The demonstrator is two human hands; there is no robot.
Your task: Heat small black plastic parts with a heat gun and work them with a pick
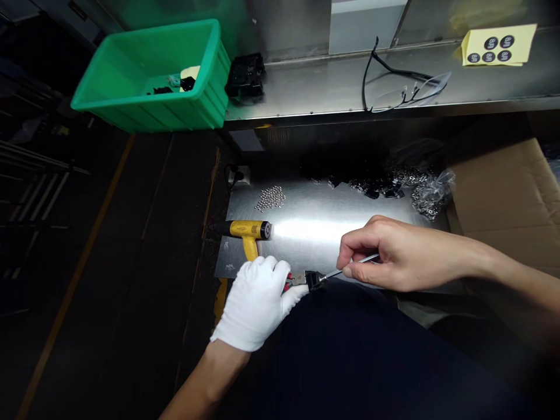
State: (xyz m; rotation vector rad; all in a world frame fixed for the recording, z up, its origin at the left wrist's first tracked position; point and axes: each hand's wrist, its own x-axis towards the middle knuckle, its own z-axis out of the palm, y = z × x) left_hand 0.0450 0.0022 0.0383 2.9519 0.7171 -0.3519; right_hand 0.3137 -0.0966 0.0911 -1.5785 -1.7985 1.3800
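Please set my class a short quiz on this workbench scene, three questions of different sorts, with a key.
1. Which hand grips the red-handled pliers, left or right?
2. True or false: the yellow heat gun lies on the metal sheet.
3. What does the right hand hold?

Key: 1. The left hand, in a white glove. 2. True. 3. A slim metal rod.
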